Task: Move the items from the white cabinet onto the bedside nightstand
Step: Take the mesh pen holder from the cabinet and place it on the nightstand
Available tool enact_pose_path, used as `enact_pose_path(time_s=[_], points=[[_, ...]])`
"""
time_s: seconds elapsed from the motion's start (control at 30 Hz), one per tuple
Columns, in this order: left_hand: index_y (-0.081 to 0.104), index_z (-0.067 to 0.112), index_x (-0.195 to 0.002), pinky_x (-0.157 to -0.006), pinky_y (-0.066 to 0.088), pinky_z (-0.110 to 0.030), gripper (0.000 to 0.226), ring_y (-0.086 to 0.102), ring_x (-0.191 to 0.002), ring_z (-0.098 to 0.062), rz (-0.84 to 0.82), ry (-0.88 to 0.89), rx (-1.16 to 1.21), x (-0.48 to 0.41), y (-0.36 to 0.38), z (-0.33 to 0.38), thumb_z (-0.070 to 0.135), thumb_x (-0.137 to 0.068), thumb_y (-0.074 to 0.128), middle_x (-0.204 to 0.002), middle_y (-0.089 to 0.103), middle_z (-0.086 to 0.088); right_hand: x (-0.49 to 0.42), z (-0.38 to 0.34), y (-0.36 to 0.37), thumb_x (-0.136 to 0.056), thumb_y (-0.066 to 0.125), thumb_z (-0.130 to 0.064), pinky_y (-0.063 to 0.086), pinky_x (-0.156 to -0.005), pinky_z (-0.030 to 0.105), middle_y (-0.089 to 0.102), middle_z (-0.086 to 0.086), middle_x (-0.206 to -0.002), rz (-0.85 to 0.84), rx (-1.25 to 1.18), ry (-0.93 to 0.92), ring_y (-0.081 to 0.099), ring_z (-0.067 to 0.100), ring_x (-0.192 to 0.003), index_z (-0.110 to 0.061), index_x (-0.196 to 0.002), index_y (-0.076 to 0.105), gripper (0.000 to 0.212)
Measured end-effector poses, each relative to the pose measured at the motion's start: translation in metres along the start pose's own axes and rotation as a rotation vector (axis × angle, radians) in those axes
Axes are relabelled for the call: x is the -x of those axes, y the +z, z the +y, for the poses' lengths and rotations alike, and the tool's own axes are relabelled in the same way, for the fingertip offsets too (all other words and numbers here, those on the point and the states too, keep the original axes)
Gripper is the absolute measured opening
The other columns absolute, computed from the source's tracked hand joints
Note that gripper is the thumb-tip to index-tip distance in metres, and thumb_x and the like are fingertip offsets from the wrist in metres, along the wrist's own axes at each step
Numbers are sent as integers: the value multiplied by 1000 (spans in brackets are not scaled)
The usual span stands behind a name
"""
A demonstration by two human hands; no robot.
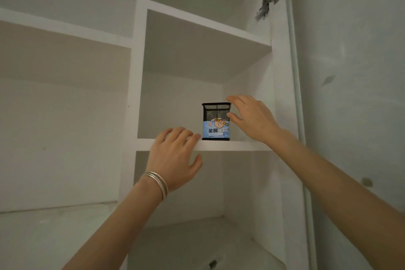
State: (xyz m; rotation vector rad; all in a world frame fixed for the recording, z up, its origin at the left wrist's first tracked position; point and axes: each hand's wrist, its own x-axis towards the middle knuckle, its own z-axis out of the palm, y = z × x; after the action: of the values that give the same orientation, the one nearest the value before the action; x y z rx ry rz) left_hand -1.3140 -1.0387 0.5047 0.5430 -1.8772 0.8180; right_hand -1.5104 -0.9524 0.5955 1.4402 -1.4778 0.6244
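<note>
A black metal mesh pen holder [215, 121] with a blue paper label stands upright on a shelf [245, 146] of the white cabinet [133, 85]. My right hand [252, 116] is at its right side, fingers spread, thumb and fingertips at the holder's upper edge; I cannot tell if it is gripping. My left hand [175, 155], with silver bangles at the wrist, rests open on the shelf's front edge just left of the holder, fingertips close to its base.
The cabinet has bare shelves above and below, and a wider section to the left. An open door edge [293, 94] with a metal hinge [268, 1] runs down the right. A small dark object [213, 264] lies on the bottom shelf.
</note>
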Motion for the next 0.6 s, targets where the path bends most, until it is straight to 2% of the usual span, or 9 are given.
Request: enact_pose_path(time_s=[0.1, 0.2, 0.37, 0.6], points=[[68, 16, -107, -93, 41, -39, 47, 60, -102, -24, 11, -10, 3, 0, 3, 1, 44, -79, 43, -99, 67, 0, -12, 6, 16, -98, 43, -32, 33, -99, 38, 40, 3, -144, -43, -48, 16, 36, 21, -129, -15, -142, 33, 49], [68, 17, -106, -95, 40, -40, 45, 60, -103, -24, 25, -17, 7, 1, 4, 1, 44, -79, 43, -97, 68, 1, -18, 8, 25, -97, 45, -29, 35, -97, 37, 46, 4, -139, -27, -126, 25, 38, 21, -126, -14, -140, 38, 46], [69, 17, -104, -95, 39, -40, 43, 61, -100, -24, 40, -16, 14, 1, 6, 0, 42, -79, 45, -94, 68, 0, -23, 10, 23, -94, 51, -26, 35, -76, 28, 59, 2, -112, 106, -197, 48, 48, 17, -106, -11, -114, 58, 26], [69, 14, -102, -89, 43, -39, 43, 63, -87, -25, 44, -21, 84, 0, 3, 1, 40, -80, 43, -90, 68, -2, -3, -1, -10, -88, 63, -24, 37, -72, 29, 60, -3, -95, 223, -148, -40, 51, 17, -96, -11, -97, 64, 16]])
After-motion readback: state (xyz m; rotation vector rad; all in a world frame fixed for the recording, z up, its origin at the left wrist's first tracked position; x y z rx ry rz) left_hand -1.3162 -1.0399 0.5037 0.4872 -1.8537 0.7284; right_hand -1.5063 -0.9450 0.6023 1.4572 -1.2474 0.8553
